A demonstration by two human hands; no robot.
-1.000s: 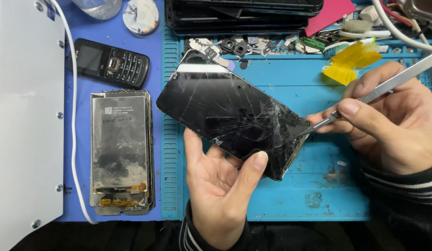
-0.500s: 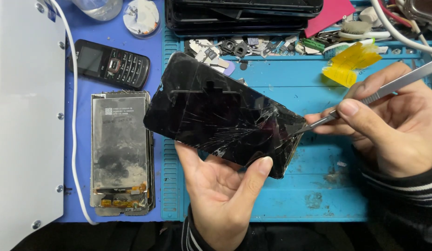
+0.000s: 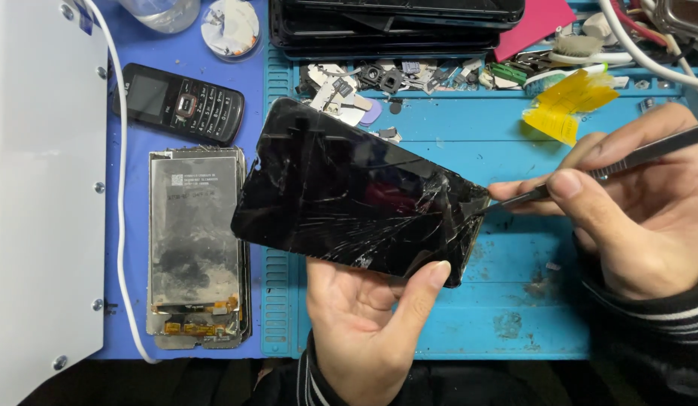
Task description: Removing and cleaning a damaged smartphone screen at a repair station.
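My left hand (image 3: 371, 323) holds a black phone screen (image 3: 349, 192) from below, thumb hooked over its near edge. The glass is badly cracked toward its right end and lies almost flat, face up. My right hand (image 3: 634, 203) pinches metal tweezers (image 3: 589, 177), whose tip touches the screen's right edge. Both hands hover above a blue work mat (image 3: 514, 301).
An opened phone body with a grey battery (image 3: 197, 248) lies left of the mat. A small black keypad phone (image 3: 180, 101) sits behind it. Loose small parts (image 3: 386, 79), yellow tape (image 3: 570, 101), a stack of dark screens (image 3: 398, 22) and a white cable (image 3: 122, 225) surround the mat.
The cracked screen has swung down from a tilted pose to nearly flat and shifted left. The tweezers stay at its right edge.
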